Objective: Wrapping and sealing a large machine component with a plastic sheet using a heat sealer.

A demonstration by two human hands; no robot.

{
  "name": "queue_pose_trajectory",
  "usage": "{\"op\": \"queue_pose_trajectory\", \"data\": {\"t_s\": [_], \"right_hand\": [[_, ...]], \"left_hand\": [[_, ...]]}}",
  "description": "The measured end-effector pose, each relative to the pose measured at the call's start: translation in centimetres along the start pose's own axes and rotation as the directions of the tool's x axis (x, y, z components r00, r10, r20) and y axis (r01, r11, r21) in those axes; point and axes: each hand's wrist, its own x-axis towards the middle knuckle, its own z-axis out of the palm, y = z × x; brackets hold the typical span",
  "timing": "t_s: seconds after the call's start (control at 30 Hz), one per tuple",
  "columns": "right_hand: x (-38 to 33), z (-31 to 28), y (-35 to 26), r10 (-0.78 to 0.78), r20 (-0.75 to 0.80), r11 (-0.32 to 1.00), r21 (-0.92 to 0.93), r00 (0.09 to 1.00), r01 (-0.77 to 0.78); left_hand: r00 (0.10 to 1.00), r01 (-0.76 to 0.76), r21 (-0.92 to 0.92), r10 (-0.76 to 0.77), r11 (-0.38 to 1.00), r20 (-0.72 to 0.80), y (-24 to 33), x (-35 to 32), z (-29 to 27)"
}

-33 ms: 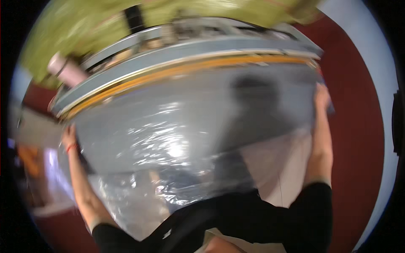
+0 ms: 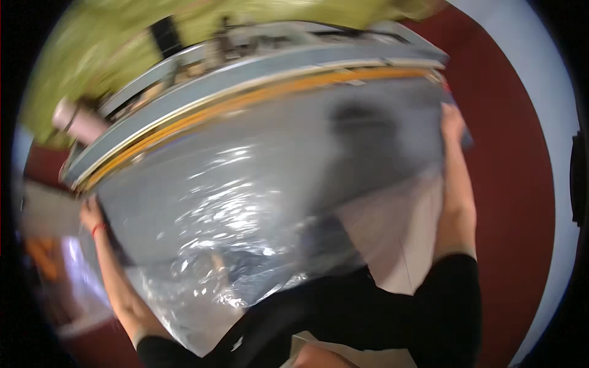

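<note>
A large clear plastic sheet (image 2: 227, 202), wrinkled and glossy, lies over a flat grey surface (image 2: 270, 141) and runs back toward my body. My left hand (image 2: 91, 212), with a red band at the wrist, is closed at the sheet's left edge. At the far right edge my right hand (image 2: 453, 124) has its fingers bent round the border, higher in the picture than the left. Both arms are spread wide. Blur hides the fingertips. My shadow falls on the right part of the grey surface.
An orange strip (image 2: 257, 95) and a long grey-blue rail (image 2: 245, 75) run along the far edge. Behind them are a pink bottle (image 2: 80, 121), a black upright object (image 2: 165, 37) and yellow-green plastic sheeting (image 2: 104, 55). Dark red floor (image 2: 509, 184) lies to the right.
The whole view has shifted and tilted slightly, so the rail and both hands sit further left in the picture. Both hands keep their places at the sheet's edges.
</note>
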Motion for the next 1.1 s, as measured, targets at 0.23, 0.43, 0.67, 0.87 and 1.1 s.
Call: {"op": "queue_pose_trajectory", "data": {"t_s": [0.23,0.43,0.67,0.87,1.1], "right_hand": [[0.7,-1.1,2.1,0.016,0.289,0.722,0.659,0.957,-0.211],[0.8,-0.3,3.4,0.051,0.256,0.677,0.701,0.965,-0.222],[0.4,0.6,3.5,0.153,0.157,0.577,0.787,0.976,-0.217],[0.5,0.8,3.7,0.140,0.172,0.524,0.822,0.975,-0.221],[0.6,-0.2,3.8,0.098,0.295,0.361,0.880,0.951,-0.310]], "left_hand": [[0.647,-0.174,-0.891,0.730,0.420,0.218,25.7,-22.4,-4.8],[-0.442,0.247,-0.885,0.859,0.395,0.259,40.7,-49.2,-8.5],[-0.343,-0.004,-0.962,0.904,0.272,0.257,48.3,-64.0,-3.0],[-0.287,0.155,-0.843,0.840,0.515,0.461,50.5,-66.5,0.6],[-0.515,0.121,-0.871,0.781,0.475,0.354,48.2,-65.5,-0.3]]}}
